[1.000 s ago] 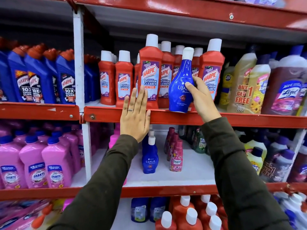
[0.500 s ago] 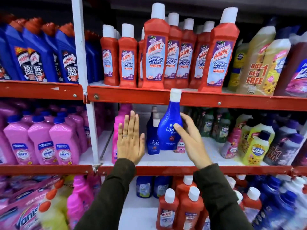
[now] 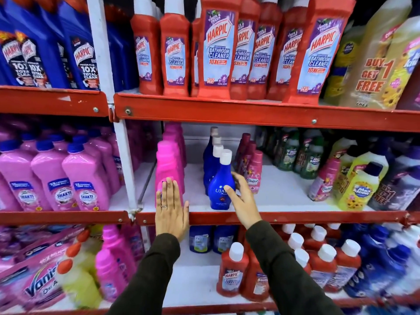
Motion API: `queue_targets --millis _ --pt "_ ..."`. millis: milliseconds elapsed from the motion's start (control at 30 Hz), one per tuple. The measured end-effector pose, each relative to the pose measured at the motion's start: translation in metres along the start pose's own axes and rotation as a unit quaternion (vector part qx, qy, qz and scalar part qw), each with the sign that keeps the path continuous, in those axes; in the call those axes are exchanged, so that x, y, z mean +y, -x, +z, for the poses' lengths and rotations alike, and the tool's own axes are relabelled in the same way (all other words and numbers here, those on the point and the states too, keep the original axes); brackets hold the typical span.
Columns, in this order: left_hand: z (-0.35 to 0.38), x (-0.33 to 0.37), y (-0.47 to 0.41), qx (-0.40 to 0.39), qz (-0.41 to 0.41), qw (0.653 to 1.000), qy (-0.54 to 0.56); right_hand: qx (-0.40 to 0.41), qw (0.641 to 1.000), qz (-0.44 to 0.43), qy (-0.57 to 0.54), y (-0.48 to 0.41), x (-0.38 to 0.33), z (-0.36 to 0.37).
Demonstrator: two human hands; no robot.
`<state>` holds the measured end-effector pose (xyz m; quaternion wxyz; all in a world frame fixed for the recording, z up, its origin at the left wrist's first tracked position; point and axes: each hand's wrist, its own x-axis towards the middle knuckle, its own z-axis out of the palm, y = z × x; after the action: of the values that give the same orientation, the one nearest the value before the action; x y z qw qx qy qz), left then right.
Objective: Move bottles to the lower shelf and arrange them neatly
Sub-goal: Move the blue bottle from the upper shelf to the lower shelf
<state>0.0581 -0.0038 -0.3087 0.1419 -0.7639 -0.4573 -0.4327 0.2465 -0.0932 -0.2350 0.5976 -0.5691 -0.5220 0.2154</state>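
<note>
A blue Ujala bottle with a white cap (image 3: 219, 189) stands upright on the white lower shelf (image 3: 284, 192), at the front of a row of matching blue bottles (image 3: 209, 160). My right hand (image 3: 244, 201) wraps its right side, thumb on the label and fingers behind it. My left hand (image 3: 171, 208) is flat with fingers straight, lying over the red shelf edge (image 3: 318, 218) in front of a pink bottle (image 3: 168, 164); it holds nothing. Red Harpic bottles (image 3: 218, 48) fill the shelf above.
Small pink Comfort bottles (image 3: 253, 176) stand just right of the blue row. Green bottles (image 3: 288, 153) and yellow Max Kleen bottles (image 3: 359, 185) fill the right. Pink Shakti bottles (image 3: 56, 176) sit left of the white upright post (image 3: 123, 155). Bare shelf shows between pink bottle and blue row.
My right hand has carried the blue bottle down from the upper shelf and it now stands on the lower shelf. My left hand dropped to the lower shelf edge.
</note>
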Motion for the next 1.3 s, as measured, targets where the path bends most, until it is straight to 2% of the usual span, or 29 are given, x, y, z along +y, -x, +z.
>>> queue_targets --millis 367,1100,1167,1300 --pt "0.012 -0.007 0.000 0.021 0.030 0.999 -0.030 -0.010 0.999 0.030 -0.017 -0.007 0.021 0.011" --pt "0.010 -0.006 -0.001 0.038 0.034 0.997 -0.061 -0.015 1.000 0.009 -0.018 0.000 0.022 0.006" --pt "0.011 -0.006 0.000 0.035 0.036 0.997 -0.063 0.001 1.000 0.005 -0.017 0.000 0.020 -0.002" --pt "0.010 -0.004 0.002 0.031 0.028 0.998 -0.043 0.095 0.995 -0.006 -0.001 -0.003 0.018 -0.036"
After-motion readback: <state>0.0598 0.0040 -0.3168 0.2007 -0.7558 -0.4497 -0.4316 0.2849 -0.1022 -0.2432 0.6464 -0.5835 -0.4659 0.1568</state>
